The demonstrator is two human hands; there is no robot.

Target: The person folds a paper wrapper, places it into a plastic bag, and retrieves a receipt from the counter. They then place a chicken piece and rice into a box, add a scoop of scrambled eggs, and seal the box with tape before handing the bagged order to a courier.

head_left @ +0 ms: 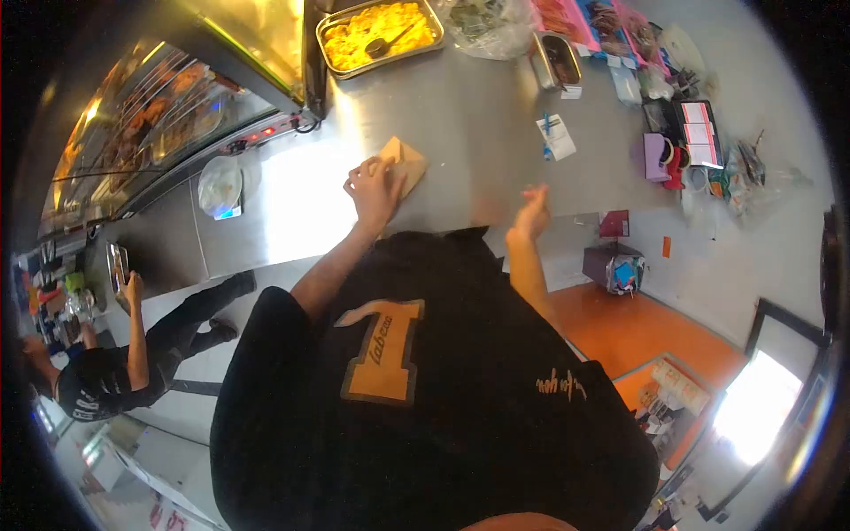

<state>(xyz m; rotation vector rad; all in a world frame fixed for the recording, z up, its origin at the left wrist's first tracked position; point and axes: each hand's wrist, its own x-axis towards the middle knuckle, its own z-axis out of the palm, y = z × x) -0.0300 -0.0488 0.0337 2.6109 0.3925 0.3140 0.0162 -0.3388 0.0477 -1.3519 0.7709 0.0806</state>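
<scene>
My left hand [376, 190] rests with curled fingers on a folded brown paper packet [409, 165], gripping it against the steel counter [460, 115]. The packet's pointed flap shows beyond my fingers, and what it contains is hidden. My right hand [531, 214] is raised off to the right, near the counter's front edge. Its fingers are drawn together, and I see nothing in them.
At the back sits a metal tray of yellow food [376, 35] with a spoon. A heated display case [168, 115] and a plastic-wrapped stack [220, 186] are left. A paper slip [556, 137] lies right. Far left, another person [102, 372] holds a tray.
</scene>
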